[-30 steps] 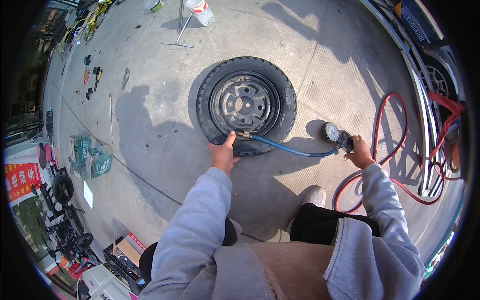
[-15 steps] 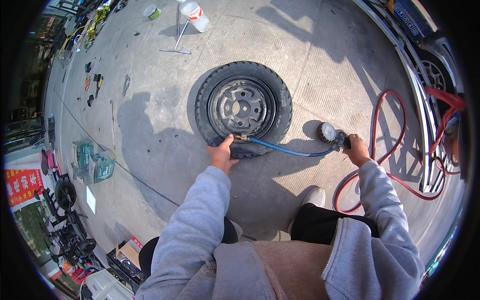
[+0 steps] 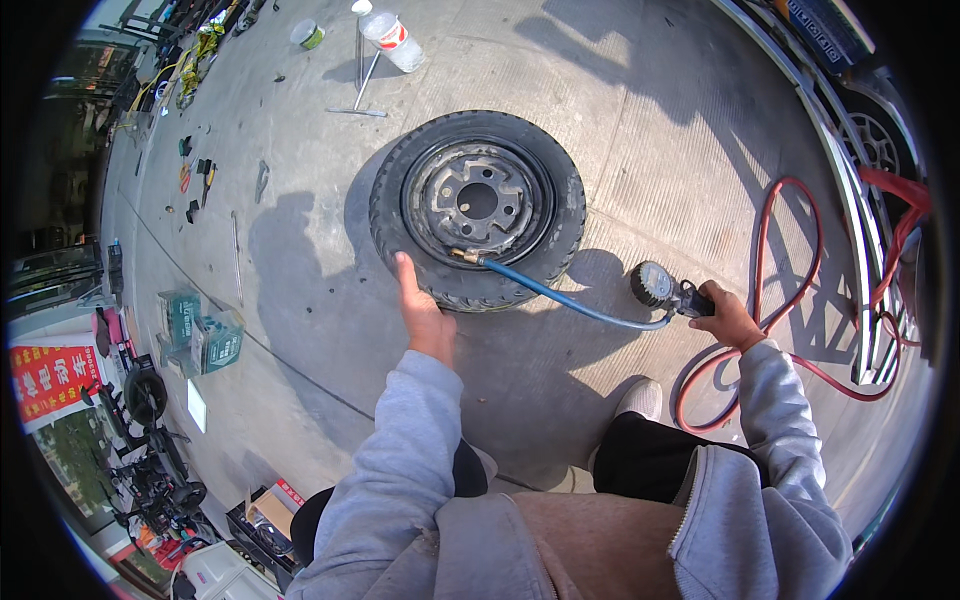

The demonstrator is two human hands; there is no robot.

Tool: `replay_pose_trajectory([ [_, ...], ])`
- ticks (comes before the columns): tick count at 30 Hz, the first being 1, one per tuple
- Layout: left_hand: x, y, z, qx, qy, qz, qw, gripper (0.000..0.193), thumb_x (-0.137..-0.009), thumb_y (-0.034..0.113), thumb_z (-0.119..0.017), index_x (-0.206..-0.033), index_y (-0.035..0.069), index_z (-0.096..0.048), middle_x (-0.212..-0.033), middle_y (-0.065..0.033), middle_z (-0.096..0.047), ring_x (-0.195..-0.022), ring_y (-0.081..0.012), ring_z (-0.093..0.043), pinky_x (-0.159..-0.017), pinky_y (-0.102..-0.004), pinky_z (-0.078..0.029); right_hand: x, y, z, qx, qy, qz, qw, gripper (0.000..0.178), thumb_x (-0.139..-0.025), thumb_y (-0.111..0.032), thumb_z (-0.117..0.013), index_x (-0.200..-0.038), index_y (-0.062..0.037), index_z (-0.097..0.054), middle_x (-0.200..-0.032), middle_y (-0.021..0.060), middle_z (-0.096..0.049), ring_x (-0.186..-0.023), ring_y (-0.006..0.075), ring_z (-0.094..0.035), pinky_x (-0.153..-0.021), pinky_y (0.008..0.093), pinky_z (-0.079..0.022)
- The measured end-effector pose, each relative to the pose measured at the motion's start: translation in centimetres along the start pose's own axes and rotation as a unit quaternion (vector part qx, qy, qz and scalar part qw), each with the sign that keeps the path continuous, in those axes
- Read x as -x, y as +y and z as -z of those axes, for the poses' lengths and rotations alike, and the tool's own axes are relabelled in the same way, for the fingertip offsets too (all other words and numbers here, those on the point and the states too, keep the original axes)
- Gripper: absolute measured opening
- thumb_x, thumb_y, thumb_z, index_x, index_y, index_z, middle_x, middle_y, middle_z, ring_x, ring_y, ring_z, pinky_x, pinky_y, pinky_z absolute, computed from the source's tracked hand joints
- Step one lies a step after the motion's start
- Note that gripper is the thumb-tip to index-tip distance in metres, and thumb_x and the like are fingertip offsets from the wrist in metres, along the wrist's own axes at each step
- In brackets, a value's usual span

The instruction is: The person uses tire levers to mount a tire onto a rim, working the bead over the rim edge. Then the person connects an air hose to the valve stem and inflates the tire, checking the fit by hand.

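Note:
A small black tyre on a dark steel rim (image 3: 480, 203) is in front of me, tilted with its near side raised off the concrete. My left hand (image 3: 428, 322) grips its near-left edge, thumb lying along the sidewall and the other fingers hidden beneath. A brass chuck (image 3: 466, 256) sits at the rim near the valve, apart from that hand. From it a blue hose (image 3: 560, 296) curves right to a tyre inflator with a round gauge (image 3: 653, 284). My right hand (image 3: 730, 320) is closed around the inflator's dark handle, holding it beside the tyre.
A red air hose (image 3: 768, 240) loops on the floor at right, beside a metal frame (image 3: 850, 250). Beyond the tyre stand a plastic bottle (image 3: 395, 42) and a T-handle wrench (image 3: 365, 90). Teal boxes (image 3: 215, 342) and scattered tools (image 3: 205, 180) lie at left.
My left hand has moved off the chuck to the tyre's near-left edge, and the tyre has tilted up. My right hand still holds the inflator.

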State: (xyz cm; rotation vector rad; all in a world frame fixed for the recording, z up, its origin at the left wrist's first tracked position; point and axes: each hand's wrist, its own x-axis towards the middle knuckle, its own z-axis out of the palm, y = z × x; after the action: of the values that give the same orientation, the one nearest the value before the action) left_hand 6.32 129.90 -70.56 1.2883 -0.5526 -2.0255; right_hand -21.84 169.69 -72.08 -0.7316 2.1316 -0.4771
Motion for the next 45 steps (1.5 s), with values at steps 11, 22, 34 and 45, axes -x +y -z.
replay_pose_trajectory([
  [11,-0.7,5.7,-9.0,-0.106,-0.128,-0.177,0.970,0.066,-0.092,0.021,-0.069,-0.148,0.009,-0.035,-0.141,-0.0116,-0.049,-0.125,-0.0260,-0.051,-0.103,-0.0419,-0.047,-0.3,-6.4,0.8,-0.087,0.021,0.044,0.995,0.051,-0.073,-0.012,-0.085,-0.112,0.0021,-0.056,-0.094,0.0213,-0.068,-0.090,0.0331,-0.068,-0.081,0.0404,-0.052],
  [22,11.9,17.8,-19.2,-0.513,-0.195,-0.167,0.819,0.071,-0.081,0.013,-0.075,-0.142,-0.005,-0.041,-0.121,-0.0163,-0.064,-0.109,-0.0221,-0.065,-0.099,-0.0340,-0.050,-0.7,-10.1,-0.5,-0.154,-0.041,0.211,0.964,0.055,-0.073,-0.015,-0.083,-0.115,0.0031,-0.053,-0.097,0.0240,-0.065,-0.093,0.0420,-0.065,-0.079,0.0449,-0.051],
  [34,0.0,17.5,-17.1,-0.584,-0.173,-0.161,0.777,0.048,-0.103,0.045,-0.049,-0.111,0.000,-0.063,-0.109,-0.0103,-0.067,-0.093,-0.0138,-0.063,-0.087,-0.0292,-0.050,-3.1,-9.7,-5.2,-0.128,-0.026,0.163,0.978,0.054,-0.076,-0.021,-0.079,-0.117,0.0028,-0.053,-0.100,0.0269,-0.065,-0.095,0.0440,-0.065,-0.082,0.0478,-0.051],
  [45,3.6,14.3,-14.0,-0.429,-0.128,-0.061,0.892,0.061,-0.106,0.050,-0.037,-0.129,-0.003,-0.058,-0.119,-0.0122,-0.068,-0.101,-0.0207,-0.068,-0.093,-0.0331,-0.054,-2.8,-9.9,-4.4,-0.096,0.008,0.179,0.979,0.057,-0.077,-0.022,-0.080,-0.120,0.0046,-0.055,-0.097,0.0248,-0.064,-0.093,0.0421,-0.064,-0.082,0.0456,-0.050],
])
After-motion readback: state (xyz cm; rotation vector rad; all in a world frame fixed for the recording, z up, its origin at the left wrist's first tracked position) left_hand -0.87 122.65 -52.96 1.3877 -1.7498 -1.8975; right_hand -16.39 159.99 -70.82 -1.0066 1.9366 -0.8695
